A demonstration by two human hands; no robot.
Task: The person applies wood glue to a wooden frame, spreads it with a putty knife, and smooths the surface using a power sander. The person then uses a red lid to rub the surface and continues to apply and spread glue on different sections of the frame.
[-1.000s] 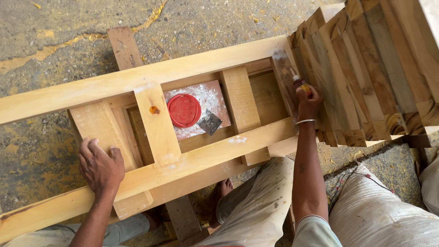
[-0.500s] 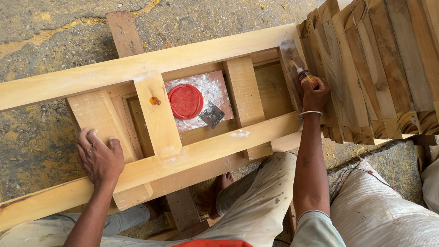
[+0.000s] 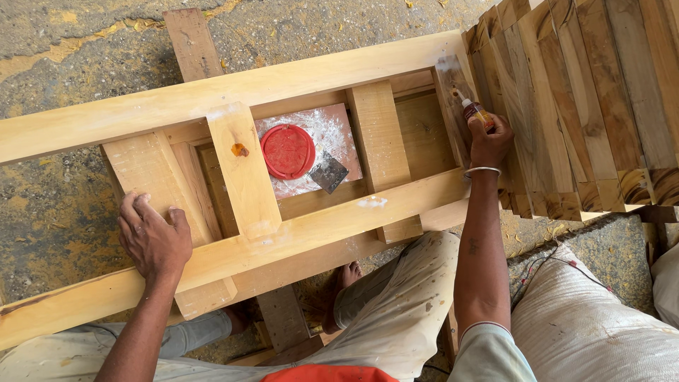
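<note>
Two hands show: the left hand (image 3: 152, 237) at lower left of the frame and the right hand (image 3: 489, 138) at upper right. One small bottle (image 3: 474, 110) sits in the right hand. One wooden frame (image 3: 212, 99) crosses the frame, built of two long rails and four cross pieces. One red lid (image 3: 288, 151) and one scraper (image 3: 329, 172) lie at centre. One bangle (image 3: 482, 170) circles the right wrist. One sack (image 3: 587, 325) fills the lower right.

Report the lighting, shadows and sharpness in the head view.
Head view: soft, even daylight with no glare; faint shadows under the wooden frame; left hand, right hand and its small bottle all sharp; slight wide-angle bend at the edges.
</note>
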